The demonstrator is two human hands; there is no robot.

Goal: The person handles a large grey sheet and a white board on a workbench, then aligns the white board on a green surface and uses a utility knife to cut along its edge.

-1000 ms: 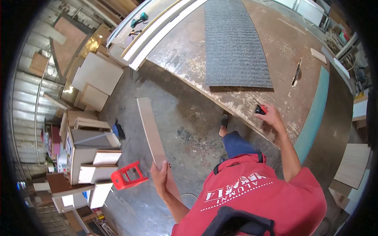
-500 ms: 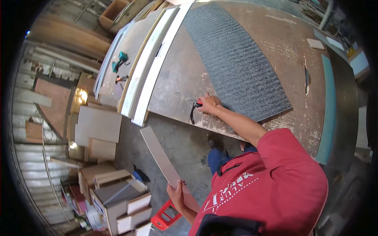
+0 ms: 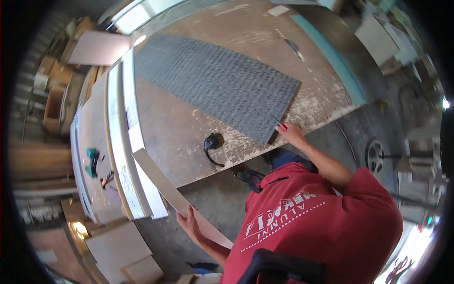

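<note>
My left hand (image 3: 188, 218) grips a long, thin, pale board (image 3: 161, 176) that slants up over the table edge toward the white strips. My right hand (image 3: 291, 134) holds a slim red-handled tool (image 3: 283, 126), its thin dark tip at the grey ribbed sheet (image 3: 213, 85), near that sheet's near right corner. The sheet lies on a scuffed brown worktable (image 3: 317, 99). A black tape measure (image 3: 213, 141) with a dark strap rests on the table, left of my right hand.
Long white strips (image 3: 121, 142) lie at left, beside a teal drill (image 3: 92, 161) and an orange-black tool (image 3: 107, 180). A teal strip (image 3: 326, 57) runs along the right. Stacked boards (image 3: 118, 251) stand lower left; a spoked wheel (image 3: 375, 156) is on the right.
My view has turned toward the table. The tape measure has left my right hand and rests on the table; that hand has moved to the grey sheet's corner with the red tool.
</note>
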